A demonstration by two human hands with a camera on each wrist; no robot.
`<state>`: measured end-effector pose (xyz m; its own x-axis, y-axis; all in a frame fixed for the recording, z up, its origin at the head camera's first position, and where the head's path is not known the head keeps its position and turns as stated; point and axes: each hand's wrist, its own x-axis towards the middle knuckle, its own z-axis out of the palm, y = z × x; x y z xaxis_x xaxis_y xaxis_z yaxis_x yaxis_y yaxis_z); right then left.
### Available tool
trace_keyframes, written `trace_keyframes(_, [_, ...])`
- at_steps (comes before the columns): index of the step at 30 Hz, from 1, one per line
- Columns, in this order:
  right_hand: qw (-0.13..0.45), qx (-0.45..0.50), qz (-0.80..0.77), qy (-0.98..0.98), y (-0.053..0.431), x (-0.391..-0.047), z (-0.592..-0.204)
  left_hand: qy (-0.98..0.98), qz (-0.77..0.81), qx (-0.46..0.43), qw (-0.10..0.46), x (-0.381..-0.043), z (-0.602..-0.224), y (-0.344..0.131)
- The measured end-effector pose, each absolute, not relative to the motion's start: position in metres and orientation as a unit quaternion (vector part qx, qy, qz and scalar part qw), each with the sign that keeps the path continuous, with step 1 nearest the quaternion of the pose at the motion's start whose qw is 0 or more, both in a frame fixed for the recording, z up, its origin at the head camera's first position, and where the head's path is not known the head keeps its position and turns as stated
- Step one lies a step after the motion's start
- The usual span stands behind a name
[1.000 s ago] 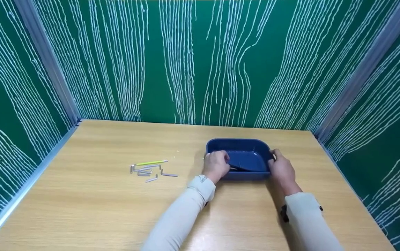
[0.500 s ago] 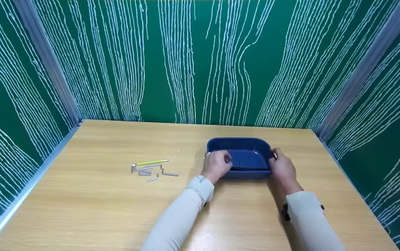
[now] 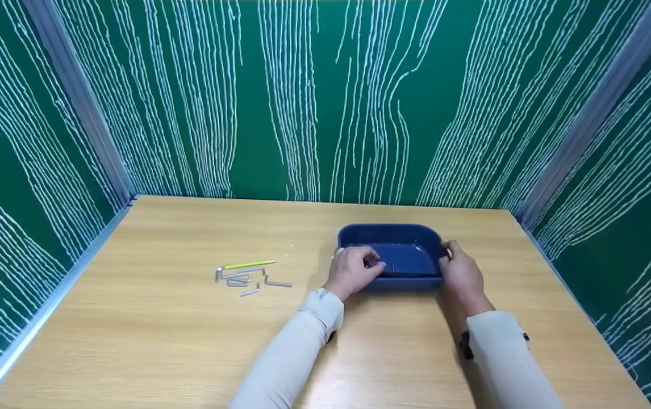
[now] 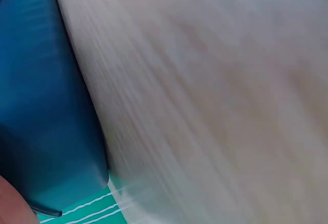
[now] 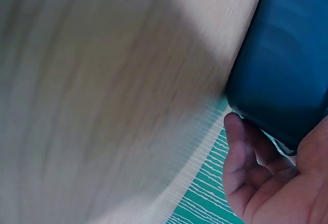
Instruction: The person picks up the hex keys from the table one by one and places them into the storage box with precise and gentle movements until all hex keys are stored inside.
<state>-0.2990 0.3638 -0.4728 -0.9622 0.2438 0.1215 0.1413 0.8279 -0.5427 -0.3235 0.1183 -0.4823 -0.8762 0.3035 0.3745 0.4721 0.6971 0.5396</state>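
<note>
A dark blue rectangular bin [image 3: 396,233] sits right of centre on the table. My right hand [image 3: 463,275] grips its right end, thumb at the rim; in the right wrist view its curled fingers [image 5: 236,155] reach round the bin's corner. My left hand [image 3: 355,270] lies over the left front corner, thumb and forefinger bent toward each other inside the rim. A thin dark stick-like thing [image 3: 408,275] lies along the inner front wall, its left end by the left fingertips. I cannot tell whether those fingers still hold it.
On the wooden table [image 3: 161,335], several silver hex keys [image 3: 238,282] lie in a loose group left of the bin. A yellow-green pencil-like stick [image 3: 250,264] lies just behind them. Green walls [image 3: 280,113] with white lines enclose the back and sides.
The dark stick-like thing, tilted up toward my left hand a second ago, has sunk flat along the bin's front wall. My left thumb has shifted right; my right hand keeps its place.
</note>
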Motion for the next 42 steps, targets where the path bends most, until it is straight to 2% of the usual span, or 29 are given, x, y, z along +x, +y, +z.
trace_keyframes(5, [0.113, -0.098, 0.252, -0.956, 0.364, -0.3, -0.474, -0.905, -0.324, -0.25, 0.12, -0.32, -0.481, 0.113])
trace_keyframes(12, [0.107, -0.099, 0.259, -0.955, 0.365, -0.301, -0.474, -0.879, -0.366, -0.294, 0.085, -0.315, -0.47, 0.102])
trace_keyframes(20, [0.1, -0.098, 0.275, -0.951, 0.367, -0.3, -0.475, -0.858, -0.406, -0.289, 0.127, -0.309, -0.442, 0.072])
trace_keyframes(31, [0.111, -0.092, 0.273, -0.951, 0.365, -0.299, -0.478, -0.876, -0.34, -0.279, 0.197, -0.301, -0.416, 0.004])
trace_keyframes(35, [0.127, -0.085, 0.257, -0.954, 0.364, -0.299, -0.477, -0.896, -0.315, -0.249, 0.191, -0.299, -0.411, -0.021])
trace_keyframes(42, [0.12, -0.089, 0.267, -0.952, 0.363, -0.298, -0.476, -0.933, -0.313, -0.126, 0.128, -0.303, -0.403, -0.066])
